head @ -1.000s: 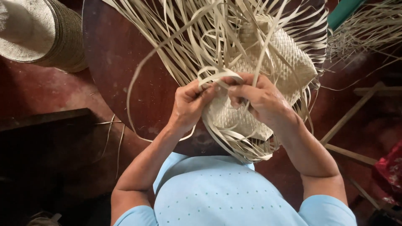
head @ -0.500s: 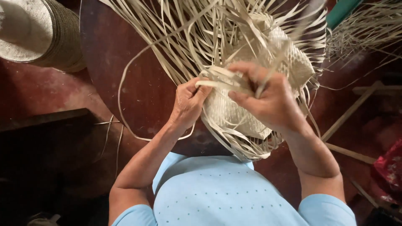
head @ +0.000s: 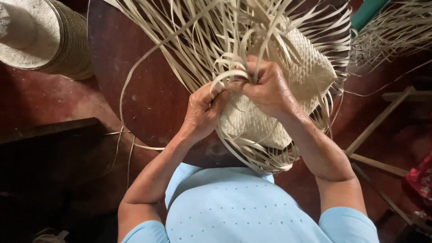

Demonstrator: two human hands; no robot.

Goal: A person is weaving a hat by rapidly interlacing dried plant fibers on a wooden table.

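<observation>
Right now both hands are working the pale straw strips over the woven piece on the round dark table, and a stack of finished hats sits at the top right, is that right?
Not quite. The stack of hats sits at the top left, as the head view shows. The rest holds: the left hand and right hand work the straw strips over the woven piece on the round dark table.

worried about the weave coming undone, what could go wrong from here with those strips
The right hand bends pale strips into tight loops; they might kink or crack. Many loose strip ends fan across the round dark table near the left hand, so one could snag and tug the woven panel.
</observation>
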